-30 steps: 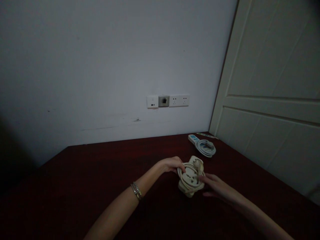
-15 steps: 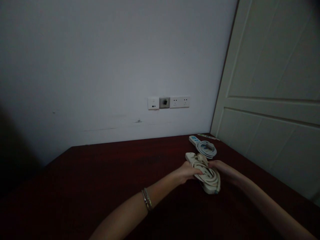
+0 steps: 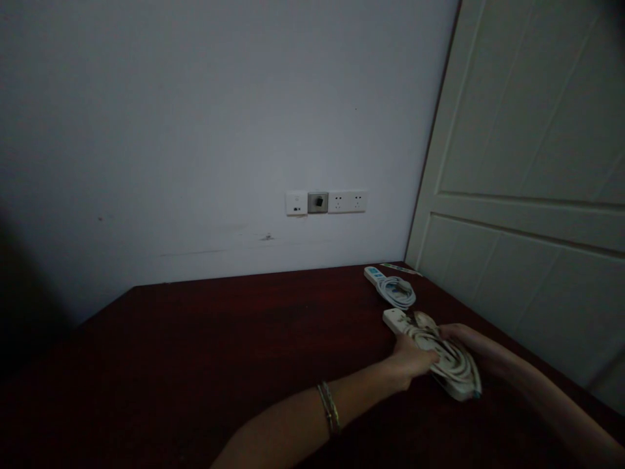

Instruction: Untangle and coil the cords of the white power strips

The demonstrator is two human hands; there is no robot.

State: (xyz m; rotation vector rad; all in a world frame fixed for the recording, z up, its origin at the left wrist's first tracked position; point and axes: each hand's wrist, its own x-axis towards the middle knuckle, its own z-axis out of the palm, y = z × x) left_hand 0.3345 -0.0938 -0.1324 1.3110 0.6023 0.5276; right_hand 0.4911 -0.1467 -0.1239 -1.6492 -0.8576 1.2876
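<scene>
A cream power strip (image 3: 398,320) with its cord coiled around it lies on the dark red table (image 3: 244,339), at the right. My left hand (image 3: 409,359) grips its near side, fingers curled on the coil. My right hand (image 3: 461,335) holds the far side, mostly hidden behind the coil. A bracelet sits on my left wrist.
A second white power strip with a coiled cord (image 3: 393,286) lies further back, near the wall. Wall sockets and a switch (image 3: 326,202) sit above the table. A pale door (image 3: 527,195) stands along the table's right edge.
Both hands have carried the cream power strip to the right across the table and laid it flat, closer to the door.
</scene>
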